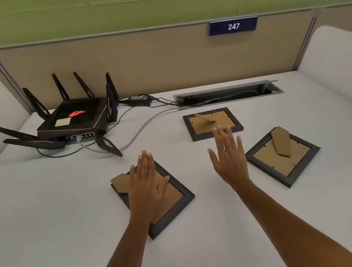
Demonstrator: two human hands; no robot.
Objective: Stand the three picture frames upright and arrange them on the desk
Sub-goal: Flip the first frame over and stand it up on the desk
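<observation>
Three dark picture frames lie face down on the white desk [47, 219], brown backs and cardboard stands up. The near frame [180, 197] sits under my left hand [147, 187], which hovers flat over it with fingers straight. The far frame [233, 125] lies near the cable slot; the fingertips of my right hand [228, 157] overlap its front edge. That hand is flat with fingers spread and holds nothing. The right frame [283, 157] lies turned at an angle, just right of my right hand.
A black router [73, 120] with several antennas stands at the back left, its cables [138, 131] trailing to an open cable slot [228, 94]. A beige partition [160, 63] with a "247" sign closes the back. White padded walls flank both sides.
</observation>
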